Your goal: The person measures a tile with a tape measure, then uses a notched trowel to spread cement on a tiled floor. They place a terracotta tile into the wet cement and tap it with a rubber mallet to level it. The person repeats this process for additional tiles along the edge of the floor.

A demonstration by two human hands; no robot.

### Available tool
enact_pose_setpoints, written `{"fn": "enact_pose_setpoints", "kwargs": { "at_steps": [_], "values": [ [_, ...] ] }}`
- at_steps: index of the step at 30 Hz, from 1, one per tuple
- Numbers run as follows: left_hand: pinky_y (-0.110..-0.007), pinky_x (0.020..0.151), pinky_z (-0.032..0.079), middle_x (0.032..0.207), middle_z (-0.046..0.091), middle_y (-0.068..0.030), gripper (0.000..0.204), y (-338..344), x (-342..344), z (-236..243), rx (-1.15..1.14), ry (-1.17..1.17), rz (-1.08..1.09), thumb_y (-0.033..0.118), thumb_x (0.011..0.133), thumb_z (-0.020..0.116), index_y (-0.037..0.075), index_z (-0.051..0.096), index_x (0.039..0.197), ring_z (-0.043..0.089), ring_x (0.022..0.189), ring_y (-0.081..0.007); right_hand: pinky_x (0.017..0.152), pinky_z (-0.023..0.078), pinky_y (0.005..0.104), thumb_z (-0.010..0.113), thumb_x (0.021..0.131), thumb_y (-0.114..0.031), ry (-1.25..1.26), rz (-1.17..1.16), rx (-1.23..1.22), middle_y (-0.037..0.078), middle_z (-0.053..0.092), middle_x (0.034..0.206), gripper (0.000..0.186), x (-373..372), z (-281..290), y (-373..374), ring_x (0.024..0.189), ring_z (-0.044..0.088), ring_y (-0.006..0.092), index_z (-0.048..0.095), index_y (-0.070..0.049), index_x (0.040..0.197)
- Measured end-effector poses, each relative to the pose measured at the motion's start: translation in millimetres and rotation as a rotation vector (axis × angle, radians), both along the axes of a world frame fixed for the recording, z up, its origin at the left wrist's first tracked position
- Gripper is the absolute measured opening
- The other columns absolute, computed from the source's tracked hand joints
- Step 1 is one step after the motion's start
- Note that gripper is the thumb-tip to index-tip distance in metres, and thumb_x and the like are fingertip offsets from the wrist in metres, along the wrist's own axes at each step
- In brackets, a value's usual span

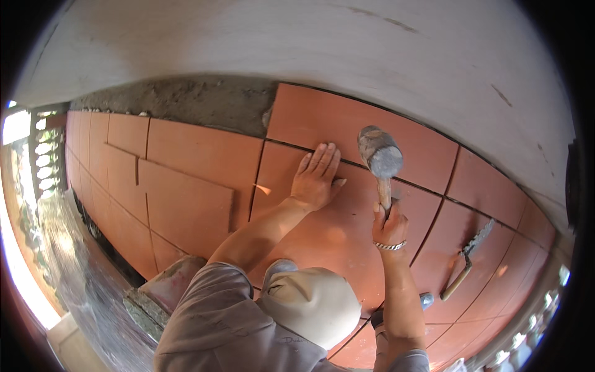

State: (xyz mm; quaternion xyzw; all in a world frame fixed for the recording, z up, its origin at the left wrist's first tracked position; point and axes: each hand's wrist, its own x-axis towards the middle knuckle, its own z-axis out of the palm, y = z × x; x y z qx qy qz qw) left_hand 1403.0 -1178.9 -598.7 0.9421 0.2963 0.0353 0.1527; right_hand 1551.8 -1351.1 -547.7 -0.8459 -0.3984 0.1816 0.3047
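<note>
My left hand [317, 180] lies flat on a large terracotta tile [347, 217], fingers stretched toward the dark joint along its far edge. Beyond that joint lies another terracotta tile [310, 115], beside the wall. Wrapped round the wooden handle of a rubber mallet [379, 152] is my right hand [390, 226], with a chain bracelet at the wrist. The mallet's grey, worn head points away from me, over the tiles near the joint. Whether it touches them I cannot tell.
Wet grey mortar [198, 99] fills a strip along the wall, far left. A loose tile [186, 201] rests on the laid ones at left. To the right lies a mortar-smeared trowel [466, 263]. Clear plastic sheeting [93, 266] hangs at left. A pale cap [310, 304] shows low in view.
</note>
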Motion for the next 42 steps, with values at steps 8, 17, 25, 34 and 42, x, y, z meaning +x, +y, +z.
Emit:
{"fn": "enact_pose_setpoints", "kwargs": {
  "at_steps": [8,17,25,34,42],
  "values": [
    [-0.048,0.117,0.029,0.158,0.035,-0.0110,0.072,1.2,-1.5,4.3,-0.100,-0.011,0.028,0.040,0.088,0.067,0.007,0.043,0.148,0.028,0.149,-0.0273,0.053,0.050,0.0484,0.060,0.097,-0.035,0.007,0.057,-0.009,0.018,0.063,0.065,0.035,11.8,-6.6,11.5,0.059,0.065,0.0408,0.055,0.000,0.096],
    [-0.049,0.116,0.030,0.157,0.038,-0.0101,0.072,0.9,-1.9,2.8,-0.114,-0.046,0.043,0.040,0.087,0.067,0.007,0.045,0.147,0.029,0.148,-0.0265,0.053,0.050,0.0479,0.058,0.099,-0.037,-0.014,0.031,-0.155,0.019,0.063,0.066,0.038,21.5,-12.4,0.1,0.060,0.064,0.0421,0.056,0.001,0.100],
    [-0.049,0.115,0.031,0.156,0.039,-0.0103,0.072,0.3,-2.0,-0.8,-0.089,-0.080,0.057,0.040,0.085,0.068,0.007,0.047,0.146,0.031,0.147,-0.0268,0.055,0.051,0.0493,0.059,0.098,-0.039,-0.010,0.055,-0.216,0.022,0.063,0.068,0.040,24.6,-17.8,-20.7,0.063,0.065,0.0434,0.056,0.001,0.100],
    [-0.051,0.113,0.032,0.153,0.044,-0.0131,0.070,0.5,3.9,1.4,-0.039,-0.009,0.051,0.039,0.083,0.068,0.008,0.051,0.143,0.037,0.144,-0.0310,0.052,0.052,0.0477,0.062,0.095,-0.040,-0.140,0.020,-0.312,0.020,0.065,0.067,0.040,12.1,-15.6,-30.3,0.059,0.065,0.0411,0.057,-0.001,0.101],
    [-0.051,0.113,0.031,0.154,0.044,-0.0146,0.068,0.4,5.8,-6.1,0.098,0.006,-0.034,0.039,0.088,0.063,0.004,0.049,0.144,0.037,0.144,-0.0323,0.058,0.052,0.0491,0.059,0.097,-0.041,0.136,-0.098,-0.379,0.017,0.066,0.068,0.038,13.9,-8.5,-31.3,0.064,0.066,0.0402,0.055,-0.003,0.094]
  ]
}}
